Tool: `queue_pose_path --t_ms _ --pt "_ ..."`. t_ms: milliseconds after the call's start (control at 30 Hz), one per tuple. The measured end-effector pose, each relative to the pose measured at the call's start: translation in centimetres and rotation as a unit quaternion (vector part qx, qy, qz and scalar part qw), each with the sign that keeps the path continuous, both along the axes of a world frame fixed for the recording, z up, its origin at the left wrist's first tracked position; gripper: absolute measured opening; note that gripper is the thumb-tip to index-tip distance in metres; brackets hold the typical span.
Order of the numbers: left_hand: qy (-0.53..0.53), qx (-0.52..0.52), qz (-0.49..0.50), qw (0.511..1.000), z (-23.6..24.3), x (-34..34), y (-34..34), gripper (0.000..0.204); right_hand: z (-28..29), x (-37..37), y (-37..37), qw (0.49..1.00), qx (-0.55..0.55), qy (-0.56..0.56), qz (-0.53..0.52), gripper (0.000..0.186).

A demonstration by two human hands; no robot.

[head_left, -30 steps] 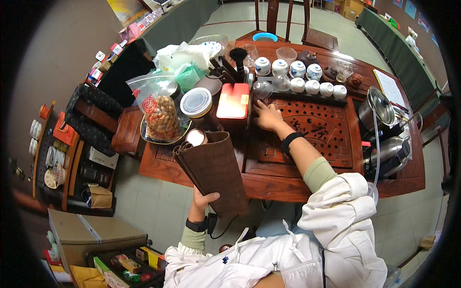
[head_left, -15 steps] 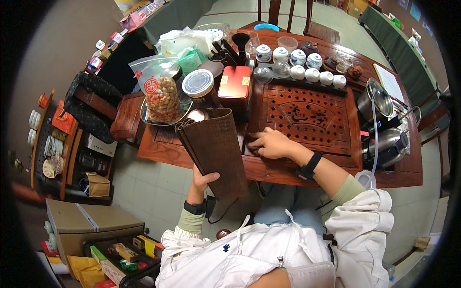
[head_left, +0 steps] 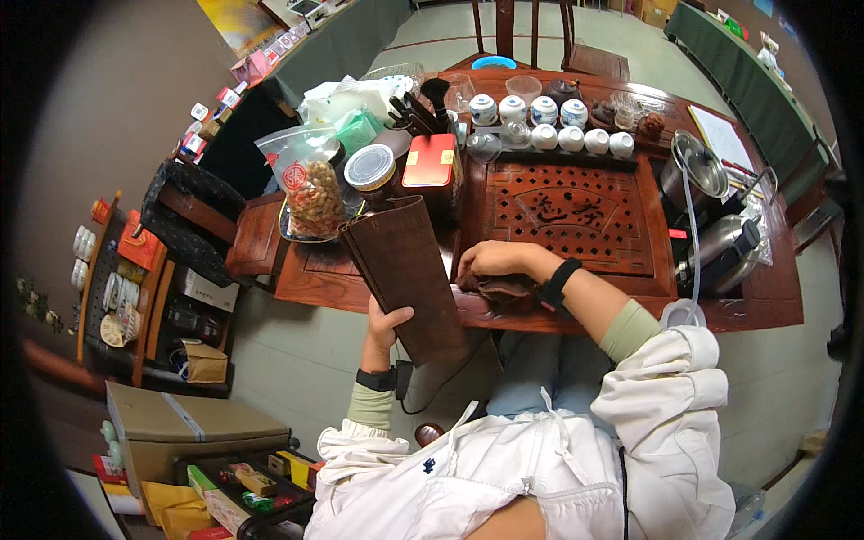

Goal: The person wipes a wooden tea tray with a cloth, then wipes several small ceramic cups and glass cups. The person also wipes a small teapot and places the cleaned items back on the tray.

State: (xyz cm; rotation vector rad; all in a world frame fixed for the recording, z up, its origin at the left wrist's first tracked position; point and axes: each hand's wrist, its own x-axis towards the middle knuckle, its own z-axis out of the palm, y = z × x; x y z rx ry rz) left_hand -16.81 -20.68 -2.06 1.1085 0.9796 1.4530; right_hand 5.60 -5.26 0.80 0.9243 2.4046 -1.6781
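Observation:
My left hand grips a folded dark brown woven mat, held upright at the table's front left. My right hand has its fingers closed on a brown cloth lying on the front frame of the carved, perforated wooden tea tray. Just behind the mat stand a red-lidded square tin, a lidded jar and a bag of nuts.
Several small cups and lidded jars line the tray's back. A steel pot and kettle stand right, a notepad behind them. A cardboard box sits lower left.
My right hand has moved down from beside the cups to the tray's front, and the cloth now shows beneath it. The mat in my left hand has shifted slightly up in view.

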Motion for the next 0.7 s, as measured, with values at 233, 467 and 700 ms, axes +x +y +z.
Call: queue_pose_path --t_ms 233,467,700 --pt "-0.013 0.000 -0.003 1.000 0.0 0.1 0.0 0.059 -0.4 7.9 0.9 0.962 0.236 -0.073 0.118 0.017" --pt "-0.022 0.013 -0.021 0.999 0.1 0.3 0.1 0.059 2.6 11.4 -0.2 0.989 0.064 -0.118 -0.063 0.036" --pt "-0.012 0.022 0.018 1.000 -0.6 0.5 -0.2 0.060 0.3 6.7 -2.9 0.982 0.162 -0.102 -0.011 0.041"
